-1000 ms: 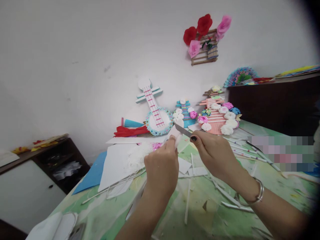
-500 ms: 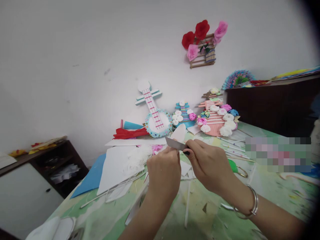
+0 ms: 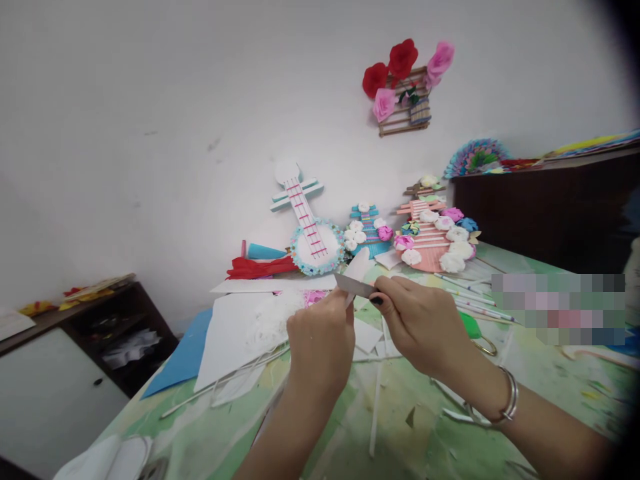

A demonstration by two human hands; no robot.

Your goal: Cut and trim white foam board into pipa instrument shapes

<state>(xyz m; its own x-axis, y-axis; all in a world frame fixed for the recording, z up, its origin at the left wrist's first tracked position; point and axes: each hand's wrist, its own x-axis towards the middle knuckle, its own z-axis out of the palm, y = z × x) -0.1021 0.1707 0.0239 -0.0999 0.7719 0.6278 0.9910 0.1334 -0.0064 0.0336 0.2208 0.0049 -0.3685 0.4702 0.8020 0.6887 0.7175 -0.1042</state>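
My right hand point(image 3: 420, 320) grips a flat metal blade point(image 3: 354, 286), its pointed end angled left over my left hand. My left hand point(image 3: 320, 340) is closed round a white, round-tipped piece point(image 3: 361, 261) that looks like card or foam board and sticks up past the fingers. The blade lies across this piece, close to my left thumb. My palm hides the piece's lower part, and the blade's handle end is covered by my right fingers. White scraps point(image 3: 367, 335) and a thin white strip point(image 3: 376, 410) lie on the table below.
Along the wall stand a white toy lute point(image 3: 315, 240), a blue one point(image 3: 369, 240) and a pink one point(image 3: 425, 243) with paper flowers. White sheets point(image 3: 223, 333) and blue card point(image 3: 183, 360) lie left. Scissors with a green handle point(image 3: 469, 325) and several thin sticks lie right.
My left hand has shifted slightly left and the white piece tilts a little more to the right. The blade and my right hand have moved only slightly.
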